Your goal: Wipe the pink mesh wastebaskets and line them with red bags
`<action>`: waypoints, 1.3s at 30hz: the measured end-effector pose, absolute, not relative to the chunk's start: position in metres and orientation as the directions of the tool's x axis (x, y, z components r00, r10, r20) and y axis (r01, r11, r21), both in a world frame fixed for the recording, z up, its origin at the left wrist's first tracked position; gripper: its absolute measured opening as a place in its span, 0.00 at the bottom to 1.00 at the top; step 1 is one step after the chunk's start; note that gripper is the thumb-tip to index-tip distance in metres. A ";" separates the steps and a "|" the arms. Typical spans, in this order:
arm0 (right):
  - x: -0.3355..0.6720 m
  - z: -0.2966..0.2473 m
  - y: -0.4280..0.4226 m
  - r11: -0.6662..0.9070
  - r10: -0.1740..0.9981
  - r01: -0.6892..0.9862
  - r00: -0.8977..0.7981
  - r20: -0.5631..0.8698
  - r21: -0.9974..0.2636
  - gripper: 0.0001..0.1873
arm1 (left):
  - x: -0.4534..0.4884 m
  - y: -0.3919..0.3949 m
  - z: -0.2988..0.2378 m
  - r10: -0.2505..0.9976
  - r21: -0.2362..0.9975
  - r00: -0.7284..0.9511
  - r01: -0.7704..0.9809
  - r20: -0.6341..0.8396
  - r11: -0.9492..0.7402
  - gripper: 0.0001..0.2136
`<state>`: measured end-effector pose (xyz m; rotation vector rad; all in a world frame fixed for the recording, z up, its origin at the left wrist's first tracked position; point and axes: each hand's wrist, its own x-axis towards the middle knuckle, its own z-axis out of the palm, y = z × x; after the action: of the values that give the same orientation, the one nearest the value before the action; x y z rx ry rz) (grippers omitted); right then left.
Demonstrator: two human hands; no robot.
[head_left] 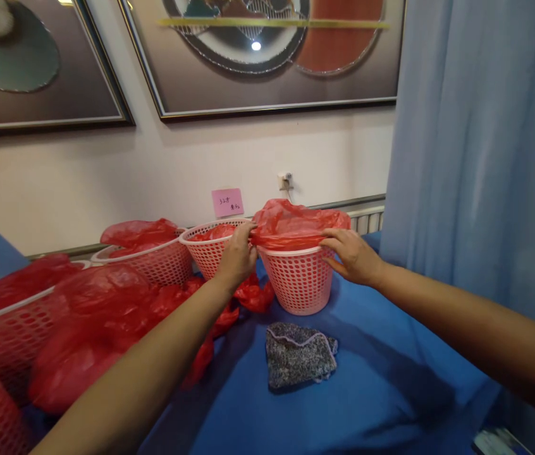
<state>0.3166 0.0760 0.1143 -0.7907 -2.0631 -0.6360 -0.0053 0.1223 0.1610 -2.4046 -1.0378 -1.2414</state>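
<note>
A pink perforated plastic basket (296,284) stands upright on the blue cloth, with a red plastic bag (296,221) lining it and bunched up above its rim. My left hand (239,251) pinches the bag's edge at the basket's left side. At the right side, my right hand (350,254) grips the bag's edge near the rim, thumb below and fingers on top. The basket's inside is hidden by the bag. In front of it lies a folded grey speckled cloth (300,355) with a light purple edge.
Several more pink baskets with red bags stand to the left, including one basket (203,256) beside my left hand. Loose red bags (101,322) are heaped before them. A pink note (227,203) and a wall socket (285,181) are behind. A blue curtain (476,139) hangs at right.
</note>
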 end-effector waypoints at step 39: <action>0.296 0.172 0.144 0.677 0.627 0.713 -0.428 0.652 -0.183 0.09 | 0.010 0.150 0.207 0.735 0.523 0.638 0.556 0.231 -0.646 0.17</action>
<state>0.2959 0.1436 0.1723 -1.0257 -2.1744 -0.1563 0.0097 0.1501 0.2074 -3.2034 -1.3323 -0.7883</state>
